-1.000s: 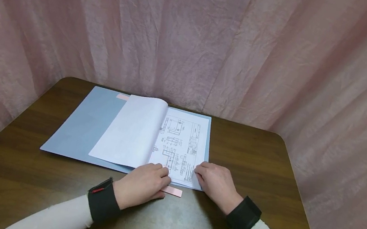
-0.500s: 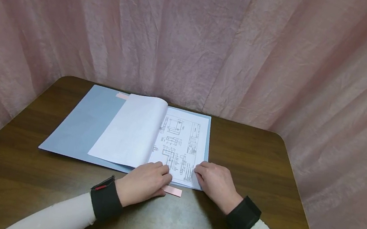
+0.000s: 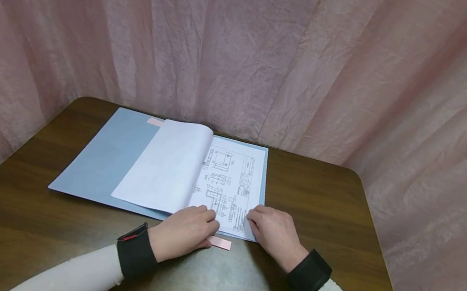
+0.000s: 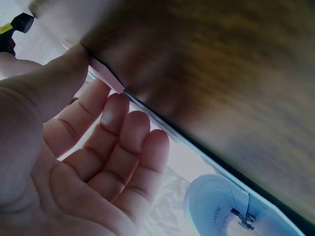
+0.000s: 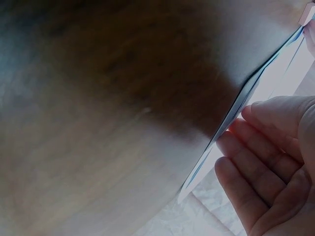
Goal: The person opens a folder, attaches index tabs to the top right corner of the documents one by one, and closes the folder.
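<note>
A light blue folder lies open, with a blank white page turned over to the left. To its right is a sheet with technical drawings. My left hand lies over the folder's near edge, fingers on the sheet, pinching a pink strip that sticks out there. Its thumb and index finger meet at the strip in the left wrist view. My right hand pinches the sheets' near right corner; the right wrist view shows its thumb at the paper edge.
Another pink strip lies at the folder's far edge. The left wrist view shows a metal fastener by the curled page. Beneath everything is a dark wooden table, with pink curtains behind and beside it.
My left hand has shifted slightly to the right along the near edge. The folder has slid very slightly left; my right hand stays almost still.
</note>
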Demonstrator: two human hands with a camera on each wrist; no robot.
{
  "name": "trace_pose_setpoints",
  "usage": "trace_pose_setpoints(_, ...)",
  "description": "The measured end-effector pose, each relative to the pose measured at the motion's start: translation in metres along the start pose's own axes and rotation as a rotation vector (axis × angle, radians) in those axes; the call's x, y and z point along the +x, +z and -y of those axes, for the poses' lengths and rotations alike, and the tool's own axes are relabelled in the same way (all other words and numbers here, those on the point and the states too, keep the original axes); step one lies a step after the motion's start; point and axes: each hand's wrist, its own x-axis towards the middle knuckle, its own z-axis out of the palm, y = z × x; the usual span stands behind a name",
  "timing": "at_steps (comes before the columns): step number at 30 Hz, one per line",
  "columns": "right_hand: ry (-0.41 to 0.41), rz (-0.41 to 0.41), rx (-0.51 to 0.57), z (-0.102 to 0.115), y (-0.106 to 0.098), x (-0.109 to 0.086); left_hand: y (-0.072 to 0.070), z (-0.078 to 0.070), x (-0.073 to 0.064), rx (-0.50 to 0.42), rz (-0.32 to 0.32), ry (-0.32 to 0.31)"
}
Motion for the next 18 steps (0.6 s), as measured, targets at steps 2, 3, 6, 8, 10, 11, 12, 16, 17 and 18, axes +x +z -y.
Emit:
trace_pose_setpoints(2,0.000,0.001,0.004,-0.0001,0.0002,0.0000,0.0002,-0.0001,-0.0002,0.002,0.003,-0.001)
trace_pose_setpoints(3,-0.001,0.002,0.006,-0.0001,0.0003,0.0000,0.0000,-0.0001,-0.0003,0.003,0.005,-0.002)
trace_pose_setpoints(6,-0.001,0.005,0.012,-0.0002,0.0002,0.0001,-0.0011,-0.0002,-0.0005,0.001,0.003,-0.006)
trace_pose_setpoints(8,-0.001,0.005,0.013,-0.0003,0.0002,0.0001,-0.0024,-0.0004,-0.0005,-0.007,0.003,-0.012)
trace_pose_setpoints(10,0.001,0.005,0.014,-0.0004,0.0002,0.0001,-0.0042,-0.0007,-0.0001,-0.027,0.005,-0.023)
trace_pose_setpoints(11,0.002,0.005,0.014,-0.0004,0.0003,0.0001,-0.0051,-0.0009,0.0002,-0.035,0.007,-0.029)
trace_pose_setpoints(12,0.004,0.006,0.014,-0.0004,0.0003,0.0001,-0.0060,-0.0011,0.0008,-0.047,0.011,-0.035)
trace_pose_setpoints(16,0.010,0.008,0.013,-0.0002,0.0003,0.0001,-0.0091,-0.0022,0.0028,-0.087,0.029,-0.051)
trace_pose_setpoints(17,0.010,0.008,0.012,-0.0002,0.0003,0.0001,-0.0092,-0.0023,0.0032,-0.093,0.033,-0.053)
trace_pose_setpoints(18,0.009,0.007,0.012,-0.0001,0.0004,0.0000,-0.0092,-0.0025,0.0035,-0.097,0.036,-0.053)
